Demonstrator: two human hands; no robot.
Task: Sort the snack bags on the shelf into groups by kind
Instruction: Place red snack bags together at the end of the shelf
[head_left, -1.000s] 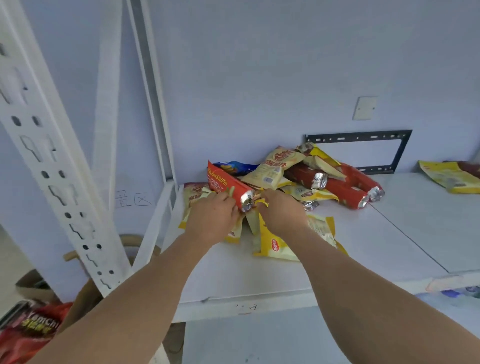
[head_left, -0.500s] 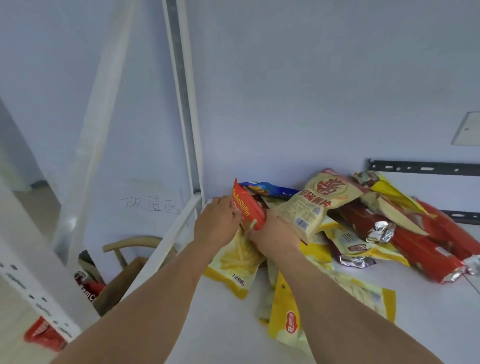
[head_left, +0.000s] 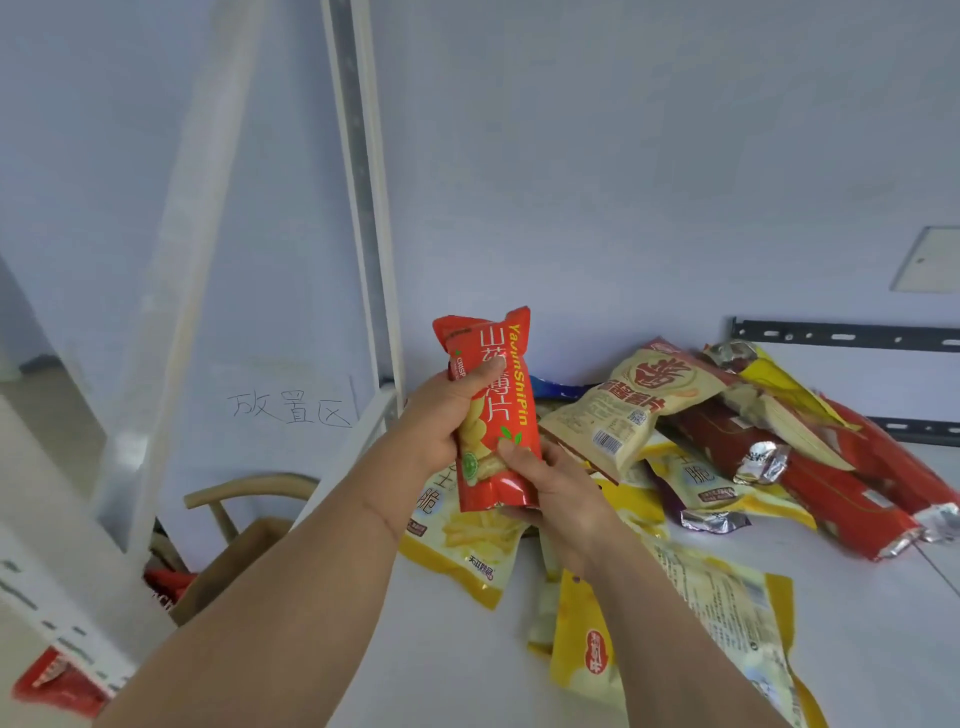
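The left hand (head_left: 441, 421) and the right hand (head_left: 558, 488) are holding one red chip bag (head_left: 491, 410) upright above the near-left part of the shelf (head_left: 457, 670), clear of the heap. The step in hand looks like picking this bag out and giving it a spot of its own.

To do that well, the person is probably best off carrying the bag to a bare stretch of shelf well apart from the mixed pile (head_left: 727, 431), laying it flat with the label up, and keeping that spot for reds only. The long red bags (head_left: 841, 493) lying at the far right look like a similar colour but a different shape, so the label is worth checking before grouping them together. A light hold matters, since the bag is puffed with air and the chips inside would likely crush under a squeeze.

As for the grip: the left hand is wrapping the bag's middle from the left, thumb lying across the front and fingers curled behind. The right hand is pinching the lower right edge, thumb on the front, the other fingers hidden behind the foil. Neither hand is slack; both are clasping the same bag.

Below the hands, a yellow fries bag (head_left: 467, 551) is lying flat on the shelf, and a cream bag (head_left: 628, 405) is resting on top of the pile to the right.
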